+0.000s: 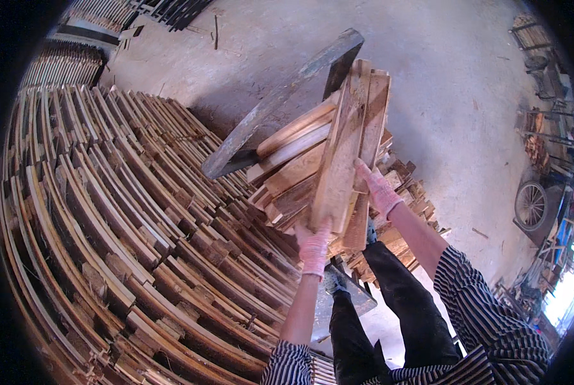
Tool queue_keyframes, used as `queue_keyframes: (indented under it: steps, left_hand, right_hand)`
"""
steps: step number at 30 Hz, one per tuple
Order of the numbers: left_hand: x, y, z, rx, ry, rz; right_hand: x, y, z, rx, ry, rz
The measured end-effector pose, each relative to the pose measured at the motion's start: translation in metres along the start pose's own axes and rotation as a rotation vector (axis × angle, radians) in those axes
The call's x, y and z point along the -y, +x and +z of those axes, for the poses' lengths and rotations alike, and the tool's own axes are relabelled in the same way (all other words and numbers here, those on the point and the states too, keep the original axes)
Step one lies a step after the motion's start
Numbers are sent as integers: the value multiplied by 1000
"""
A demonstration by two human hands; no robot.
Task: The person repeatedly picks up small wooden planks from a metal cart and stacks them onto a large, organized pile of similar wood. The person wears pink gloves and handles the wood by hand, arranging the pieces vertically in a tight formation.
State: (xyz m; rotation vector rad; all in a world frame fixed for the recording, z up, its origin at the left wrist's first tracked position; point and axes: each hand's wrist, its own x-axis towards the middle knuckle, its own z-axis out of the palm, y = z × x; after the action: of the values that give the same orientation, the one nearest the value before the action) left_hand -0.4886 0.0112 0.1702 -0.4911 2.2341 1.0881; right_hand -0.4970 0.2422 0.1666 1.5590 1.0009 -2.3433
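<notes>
My left hand (314, 247), in a pink and white glove, is closed round the near end of a long wooden plank (343, 151). On that plank's right side rests my right hand (378, 187), gloved alike, its fingers closed at the edge of a second plank (372, 122). The two planks lie nearly side by side, overlapping and slanting away from me. Beneath them is a pile of shorter boards (296, 170), partly hidden. How the fingers wrap underneath cannot be seen.
A grey wooden frame (280, 96) stands just beyond the pile. Stacked slatted timber (107, 224) fills the left side. Loose wood pieces (412, 205) lie right of the boards. At the far right are a spoked wheel (531, 204) and clutter along the concrete floor (454, 77).
</notes>
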Motion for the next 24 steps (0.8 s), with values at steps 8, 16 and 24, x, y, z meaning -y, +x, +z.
queue_keyframes:
  steps: [8,16,24]
  left_hand:
    - [-90,76,31,380,502,301]
    - [-107,45,35,767,-184,60]
    - [-3,-117,-39,820,-619,-340]
  right_hand:
    - [-10,23,-37,1,29,-143]
    - [-15,-34,-66,-86,-64,-182]
    - [-79,-226,-61,-14,-28,4]
